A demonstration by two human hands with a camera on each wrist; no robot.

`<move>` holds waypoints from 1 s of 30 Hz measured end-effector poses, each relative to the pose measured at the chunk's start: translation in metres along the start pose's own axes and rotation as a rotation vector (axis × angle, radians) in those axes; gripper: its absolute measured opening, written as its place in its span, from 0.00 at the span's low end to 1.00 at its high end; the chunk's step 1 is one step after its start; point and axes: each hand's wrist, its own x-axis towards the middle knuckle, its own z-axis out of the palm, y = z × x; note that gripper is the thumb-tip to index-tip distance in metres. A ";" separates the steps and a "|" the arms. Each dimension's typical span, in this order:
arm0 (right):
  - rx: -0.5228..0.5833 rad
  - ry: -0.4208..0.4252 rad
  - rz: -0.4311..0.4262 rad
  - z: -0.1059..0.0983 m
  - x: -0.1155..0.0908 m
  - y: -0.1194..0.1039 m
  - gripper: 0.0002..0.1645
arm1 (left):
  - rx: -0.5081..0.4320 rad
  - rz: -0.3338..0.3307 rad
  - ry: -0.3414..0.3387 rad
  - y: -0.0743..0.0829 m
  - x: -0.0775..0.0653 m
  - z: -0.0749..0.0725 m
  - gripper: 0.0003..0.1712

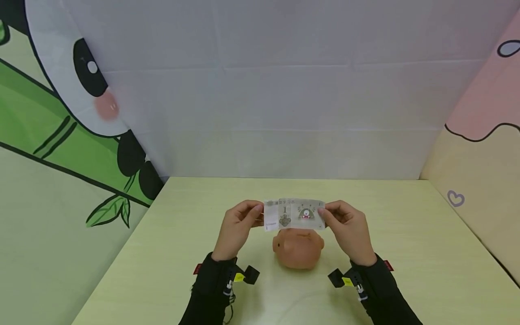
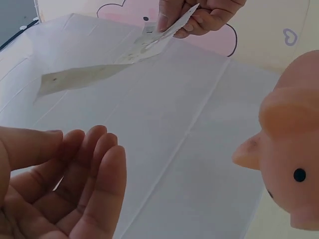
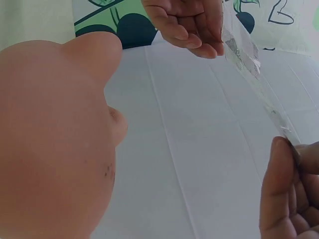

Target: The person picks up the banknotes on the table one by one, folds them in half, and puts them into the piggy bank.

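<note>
1. Right now, a paper note (image 1: pixel 300 215) is held up over the middle of the table (image 1: pixel 406 225), with a printed "1" and a small picture facing the person.
2. The right hand (image 1: pixel 351 230) pinches the note's right end between thumb and fingers.
3. The left hand (image 1: pixel 240 225) is at the note's left end, its fingers loosely bent and the thumb close to them in a narrow gap; the left wrist view shows the note's end apart from these fingertips.
4. A pinkish-orange toy pig (image 1: pixel 298 250) sits on the table between the two forearms, just on the near side of the note.
5. Both arms have black sleeves (image 1: pixel 207 289), each with a small black device at the wrist.
6. A white sheet (image 1: pixel 284 99) hangs on the far side; a green drawing with leaves (image 1: pixel 107 212) is on the left, and a purple heart (image 1: pixel 456 198) on the right panel.
</note>
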 end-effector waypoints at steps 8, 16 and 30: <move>0.011 -0.006 -0.001 0.000 0.001 0.000 0.03 | -0.053 -0.060 -0.095 -0.004 0.002 0.002 0.16; 0.002 -0.001 0.020 0.001 0.003 0.004 0.03 | -0.062 -0.056 -0.170 0.000 0.000 0.004 0.20; 0.012 -0.025 -0.006 0.003 0.004 0.006 0.03 | 0.000 -0.046 -0.247 0.004 -0.001 0.020 0.27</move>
